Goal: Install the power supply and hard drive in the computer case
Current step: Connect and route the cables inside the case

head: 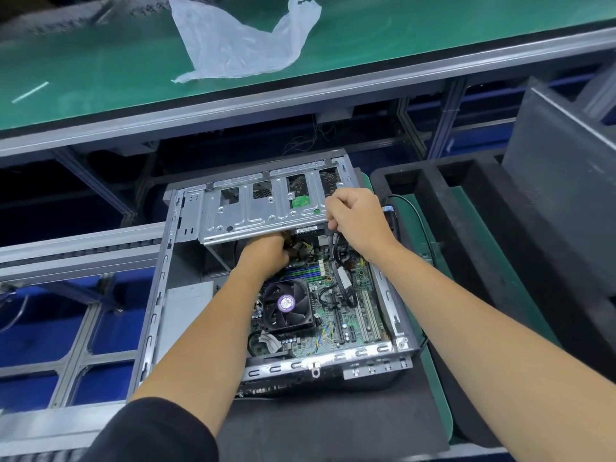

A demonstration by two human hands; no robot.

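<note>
Computer case (pixel 156 315) lies open at centre frame, long axis running bottom to top. Left hand (pixel 266 253) reaches under drive cage (pixel 253 211), fingers hidden, grip unclear. Right hand (pixel 356 218) pinches black cable (pixel 343 281) at cage's right edge.

1 head-worn wide-angle view looks forward and steeply down from close above the open computer case (pixel 160 295), which fills the middle; beyond the case runs a green conveyor belt (pixel 100 68), right of it black foam trays (pixel 466 208).
</note>
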